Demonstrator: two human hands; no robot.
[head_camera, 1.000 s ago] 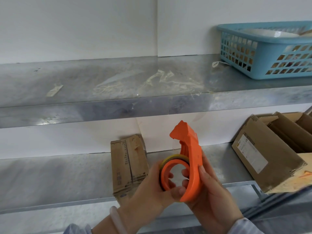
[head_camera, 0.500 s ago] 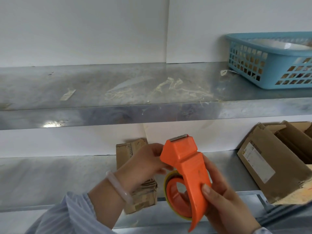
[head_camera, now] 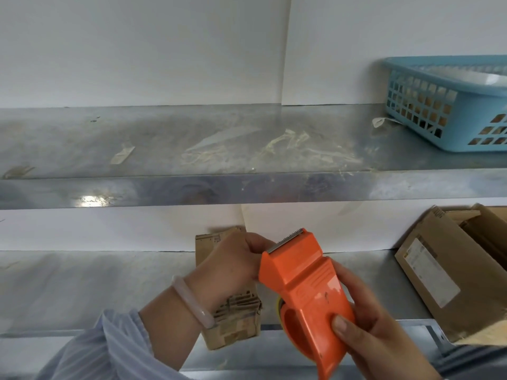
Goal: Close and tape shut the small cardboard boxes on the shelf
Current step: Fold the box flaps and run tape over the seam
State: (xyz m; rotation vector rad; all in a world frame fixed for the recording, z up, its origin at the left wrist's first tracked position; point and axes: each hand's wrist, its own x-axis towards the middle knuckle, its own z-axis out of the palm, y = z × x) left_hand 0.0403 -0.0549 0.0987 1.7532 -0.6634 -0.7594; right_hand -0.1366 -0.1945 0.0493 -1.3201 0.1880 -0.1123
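Orange tape dispenser (head_camera: 310, 286): gripped in the right hand (head_camera: 384, 333), thumb pressed on its flat side, fingers wrapped beneath; the serrated cutter points up and away.
Tape roll (head_camera: 279, 305): a yellowish rim just shows under the dispenser body.
Left hand (head_camera: 233, 264): back towards the camera, fingers curled against the dispenser nose beside the cutter. Whether they pinch a tape end cannot be told.
Arm pose: both hands are raised in front of the lower shelf (head_camera: 82, 283). The left forearm enters from the lower left, with a pale bracelet (head_camera: 192, 303) on the wrist.
Small cardboard box (head_camera: 233, 325): stands at the lower shelf's front edge, mid-length, directly behind the left hand and partly hidden; neither hand grips it.
Step in hand, as judged: freeing the tape end before sealing.
Method advised: draw a short tab clear of the teeth, keep it flat and off the fingertips, steady the roll, then anchor the tab on the box side before crossing the seam.
Surroundings: an open carton (head_camera: 439, 275) sits at the lower shelf's right end and a blue basket (head_camera: 444, 113) at the upper shelf's (head_camera: 164, 187) right end.
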